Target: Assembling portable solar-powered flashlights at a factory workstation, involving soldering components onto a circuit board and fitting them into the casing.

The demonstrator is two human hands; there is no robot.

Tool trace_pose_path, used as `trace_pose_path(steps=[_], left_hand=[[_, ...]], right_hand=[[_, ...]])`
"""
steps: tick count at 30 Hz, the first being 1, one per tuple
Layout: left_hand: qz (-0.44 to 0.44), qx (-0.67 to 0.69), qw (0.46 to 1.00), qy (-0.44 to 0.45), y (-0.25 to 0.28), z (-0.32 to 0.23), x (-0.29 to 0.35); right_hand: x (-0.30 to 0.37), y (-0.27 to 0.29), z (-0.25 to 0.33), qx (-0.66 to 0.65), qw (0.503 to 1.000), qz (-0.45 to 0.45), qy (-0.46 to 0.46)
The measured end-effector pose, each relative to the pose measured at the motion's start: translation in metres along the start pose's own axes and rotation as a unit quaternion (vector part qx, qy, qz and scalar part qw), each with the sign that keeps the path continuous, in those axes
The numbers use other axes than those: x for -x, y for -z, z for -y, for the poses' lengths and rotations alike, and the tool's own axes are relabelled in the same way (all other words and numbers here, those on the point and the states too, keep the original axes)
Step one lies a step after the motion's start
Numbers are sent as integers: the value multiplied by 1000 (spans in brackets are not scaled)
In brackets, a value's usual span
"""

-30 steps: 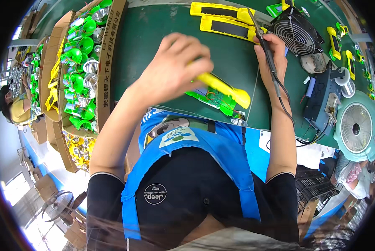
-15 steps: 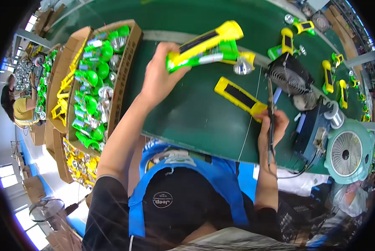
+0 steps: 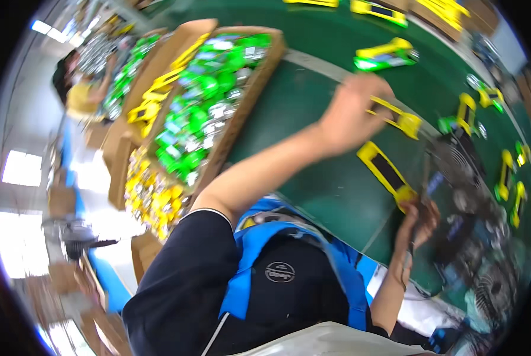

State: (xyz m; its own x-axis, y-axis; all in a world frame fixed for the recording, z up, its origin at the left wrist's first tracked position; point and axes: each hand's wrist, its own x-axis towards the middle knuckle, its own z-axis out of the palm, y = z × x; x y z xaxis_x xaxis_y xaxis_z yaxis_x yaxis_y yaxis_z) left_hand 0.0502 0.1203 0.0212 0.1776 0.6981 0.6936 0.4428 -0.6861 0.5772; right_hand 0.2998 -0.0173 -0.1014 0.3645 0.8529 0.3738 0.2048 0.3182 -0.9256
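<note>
My left hand, smeared by motion, reaches over the green work surface. Its fingers are at a yellow casing piece with a dark panel; whether they grip it is unclear. Farther off lies a green-and-yellow lamp. My right hand is closed around a soldering iron, blurred, its tip pointing away from me. A second yellow casing piece with a dark panel slants across the surface, its near end against my right fingers.
At left, a carton holds several green lamp parts; yellow casings and yellow-and-silver parts lie beside it. A black fan stands right. More lamps line the green belt. Another person is far left.
The green-and-yellow lamp has left my left hand and lies on the far part of the surface. That hand has moved right. The view has shifted; my right hand keeps the soldering iron.
</note>
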Motion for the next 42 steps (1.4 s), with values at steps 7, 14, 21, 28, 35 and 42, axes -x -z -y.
trace_pose_path(steps=[7, 14, 21, 28, 35, 42], left_hand=[[42, -475, 871, 118, 278, 8, 45], [250, -412, 864, 145, 358, 106, 72], [171, -410, 896, 5, 354, 72, 53], [247, -226, 938, -84, 238, -19, 12], [446, 5, 892, 78, 89, -20, 77], [303, -49, 951, 45, 55, -53, 96]], right_hand=[[2, 9, 17, 94, 979, 111, 140], [6, -36, 34, 58, 986, 147, 53], [-15, -68, 23, -4, 987, 147, 58], [-6, -28, 46, 72, 994, 56, 62], [18, 12, 72, -85, 994, -43, 49], [62, 20, 69, -241, 962, 7, -124]])
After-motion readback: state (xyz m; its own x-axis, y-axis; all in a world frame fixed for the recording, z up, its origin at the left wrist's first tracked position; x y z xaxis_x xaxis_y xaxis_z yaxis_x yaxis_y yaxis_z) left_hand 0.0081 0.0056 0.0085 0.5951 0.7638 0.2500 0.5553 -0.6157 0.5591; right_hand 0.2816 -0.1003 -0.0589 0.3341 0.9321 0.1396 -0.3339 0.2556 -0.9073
